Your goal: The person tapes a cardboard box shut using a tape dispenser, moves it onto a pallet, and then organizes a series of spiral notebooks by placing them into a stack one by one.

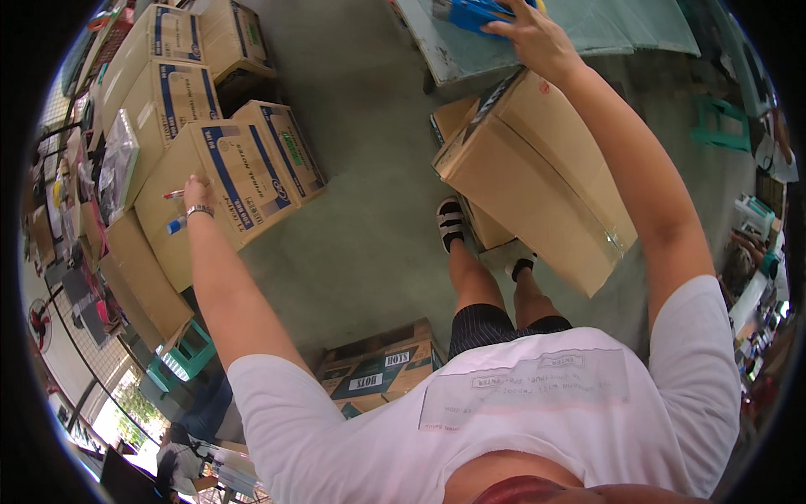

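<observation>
My left hand [199, 193] is over the top of a large cardboard box [172, 223] on the left, its fingers curled. A slim red and white pen-like thing [174, 194] sticks out at its fingers. Beside my wrist shows a small blue cylinder [176, 225], perhaps a cap. At the upper edge my right hand [537, 38] is closed on a blue tape dispenser [478, 13] above a pale green table; its far end is cut off by the frame. A tall cardboard box [537, 168] stands below my right forearm, taped along its top.
More printed cardboard boxes [180, 97] are stacked at the left. A green table [453, 59] stands at the top. Another carton [382, 370] sits by my left side. Green plastic stools [722, 123] stand at the right and lower left. A person [180, 462] is at the lower left.
</observation>
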The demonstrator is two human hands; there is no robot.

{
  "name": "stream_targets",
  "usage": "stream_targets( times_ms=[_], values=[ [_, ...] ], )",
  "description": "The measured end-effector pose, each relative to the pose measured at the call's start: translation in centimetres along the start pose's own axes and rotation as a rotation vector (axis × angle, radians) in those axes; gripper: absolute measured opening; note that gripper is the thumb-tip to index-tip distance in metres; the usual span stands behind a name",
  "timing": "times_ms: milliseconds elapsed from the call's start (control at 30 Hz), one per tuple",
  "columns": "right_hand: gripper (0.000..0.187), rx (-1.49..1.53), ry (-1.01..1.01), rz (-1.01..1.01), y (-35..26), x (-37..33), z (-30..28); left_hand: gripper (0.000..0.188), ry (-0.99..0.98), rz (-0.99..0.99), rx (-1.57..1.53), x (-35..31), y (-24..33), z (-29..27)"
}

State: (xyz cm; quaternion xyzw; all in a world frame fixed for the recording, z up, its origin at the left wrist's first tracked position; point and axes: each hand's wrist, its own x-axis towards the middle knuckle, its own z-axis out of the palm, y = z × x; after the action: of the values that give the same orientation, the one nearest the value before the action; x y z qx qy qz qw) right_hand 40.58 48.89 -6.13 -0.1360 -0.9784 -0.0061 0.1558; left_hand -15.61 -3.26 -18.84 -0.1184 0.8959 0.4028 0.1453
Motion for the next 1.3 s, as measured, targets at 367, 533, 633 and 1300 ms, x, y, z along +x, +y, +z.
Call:
stream_targets(
  times_ms=[367, 533, 633, 1300],
  values=[
    [0.027, 1.621, -0.381, 0.910, -17.9, -5.8, -0.7, 0.017, -0.032, 0.426, -0.251, -25.3, 1.1, 9.7],
    [0.035, 1.869, -0.428, 1.072, -18.2, -6.0, -3.0, 0.007, -0.677, 0.754, -0.222, -52.6, 4.3, 13.1],
    [0.029, 1.812, -0.416, 1.014, -16.2, -7.4, -2.1, 0.012, -0.847, 0.714, -0.322, -55.4, 2.2, 15.4],
    [0.062, -0.068, 0.030, 1.379, 2.7, -34.1, -8.6, 0.049, -1.088, 0.295, -0.187, -48.3, 5.6, 25.0]
  ],
)
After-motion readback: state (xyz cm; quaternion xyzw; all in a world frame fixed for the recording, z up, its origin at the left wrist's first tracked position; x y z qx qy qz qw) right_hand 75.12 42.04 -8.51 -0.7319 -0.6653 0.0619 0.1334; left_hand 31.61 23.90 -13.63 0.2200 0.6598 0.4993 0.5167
